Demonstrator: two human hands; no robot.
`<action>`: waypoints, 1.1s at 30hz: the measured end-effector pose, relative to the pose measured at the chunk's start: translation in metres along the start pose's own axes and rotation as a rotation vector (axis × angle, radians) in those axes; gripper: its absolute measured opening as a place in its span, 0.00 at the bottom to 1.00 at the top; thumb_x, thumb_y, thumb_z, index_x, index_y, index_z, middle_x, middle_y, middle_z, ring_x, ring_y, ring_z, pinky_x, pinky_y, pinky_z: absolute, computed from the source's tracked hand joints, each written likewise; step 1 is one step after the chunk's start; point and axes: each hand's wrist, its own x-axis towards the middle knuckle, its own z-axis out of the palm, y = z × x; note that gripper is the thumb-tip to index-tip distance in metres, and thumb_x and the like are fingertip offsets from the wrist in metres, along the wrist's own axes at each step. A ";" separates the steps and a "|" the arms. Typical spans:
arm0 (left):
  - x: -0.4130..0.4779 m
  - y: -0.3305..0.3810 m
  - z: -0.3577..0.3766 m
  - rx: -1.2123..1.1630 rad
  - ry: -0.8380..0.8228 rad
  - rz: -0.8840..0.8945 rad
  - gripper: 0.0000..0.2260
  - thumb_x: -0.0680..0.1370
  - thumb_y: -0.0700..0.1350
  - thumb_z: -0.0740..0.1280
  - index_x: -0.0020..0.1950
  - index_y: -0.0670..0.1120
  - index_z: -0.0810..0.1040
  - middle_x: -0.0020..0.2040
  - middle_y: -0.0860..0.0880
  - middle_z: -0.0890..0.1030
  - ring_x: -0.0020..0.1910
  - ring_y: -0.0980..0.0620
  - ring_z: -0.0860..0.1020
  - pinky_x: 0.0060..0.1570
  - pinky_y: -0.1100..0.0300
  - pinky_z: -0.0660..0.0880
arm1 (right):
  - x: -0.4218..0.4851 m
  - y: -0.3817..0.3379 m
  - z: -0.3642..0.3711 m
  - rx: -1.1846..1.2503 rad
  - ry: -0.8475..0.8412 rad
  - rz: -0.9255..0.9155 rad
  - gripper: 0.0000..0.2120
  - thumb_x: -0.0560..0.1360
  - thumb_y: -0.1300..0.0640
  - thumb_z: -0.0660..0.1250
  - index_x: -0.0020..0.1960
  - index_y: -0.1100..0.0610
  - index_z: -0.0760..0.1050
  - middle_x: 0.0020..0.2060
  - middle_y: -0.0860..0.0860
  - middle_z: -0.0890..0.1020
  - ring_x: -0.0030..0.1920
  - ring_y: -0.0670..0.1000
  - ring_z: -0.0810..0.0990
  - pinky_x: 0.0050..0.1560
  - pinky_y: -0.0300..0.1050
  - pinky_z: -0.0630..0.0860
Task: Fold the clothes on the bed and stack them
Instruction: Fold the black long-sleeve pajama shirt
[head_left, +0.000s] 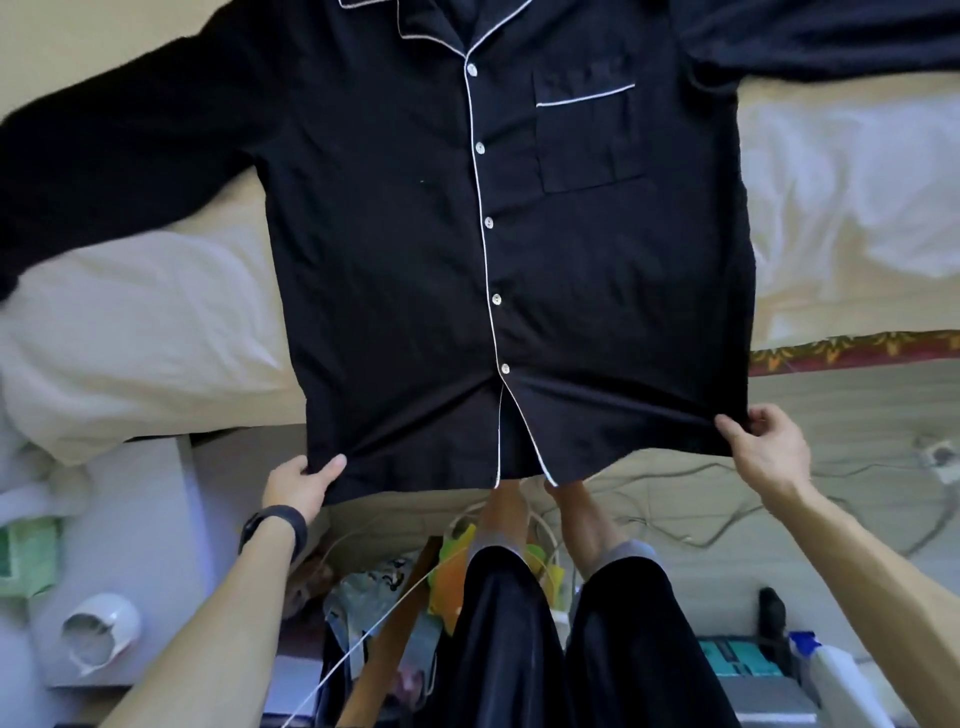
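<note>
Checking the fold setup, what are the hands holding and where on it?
Both hold the black shirt by its bottom hem: left hand pinches one corner, right hand the other.

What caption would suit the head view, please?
Left hand and right hand grip the black shirt, spread on the bed.

Below me the bed (62, 52) wears a cream sheet, with a white pillow (130, 332) at my left and rumpled white bedding (852, 197) at my right. A flowered border (831, 348) edges it. Cables (701, 544) trail over the pale floor (675, 483) near a socket (935, 457).
</note>
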 end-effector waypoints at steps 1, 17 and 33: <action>-0.002 0.000 0.002 0.017 -0.007 0.005 0.13 0.78 0.55 0.72 0.54 0.46 0.81 0.58 0.43 0.83 0.46 0.47 0.79 0.51 0.49 0.76 | -0.002 0.001 0.000 -0.041 -0.012 -0.010 0.12 0.80 0.50 0.70 0.56 0.57 0.76 0.56 0.58 0.83 0.56 0.59 0.79 0.54 0.48 0.69; -0.030 0.158 0.075 0.260 0.504 0.730 0.32 0.77 0.53 0.66 0.80 0.50 0.61 0.80 0.43 0.58 0.78 0.39 0.59 0.73 0.36 0.58 | -0.040 -0.122 0.088 -0.297 0.304 -0.755 0.28 0.76 0.51 0.69 0.73 0.59 0.69 0.76 0.59 0.65 0.75 0.62 0.64 0.70 0.60 0.64; -0.030 0.216 0.079 0.488 0.303 0.742 0.27 0.80 0.58 0.54 0.78 0.50 0.66 0.80 0.46 0.60 0.79 0.42 0.56 0.72 0.32 0.59 | 0.055 -0.114 -0.001 -0.618 0.138 -0.372 0.34 0.82 0.34 0.42 0.83 0.44 0.36 0.82 0.50 0.34 0.80 0.52 0.30 0.78 0.67 0.38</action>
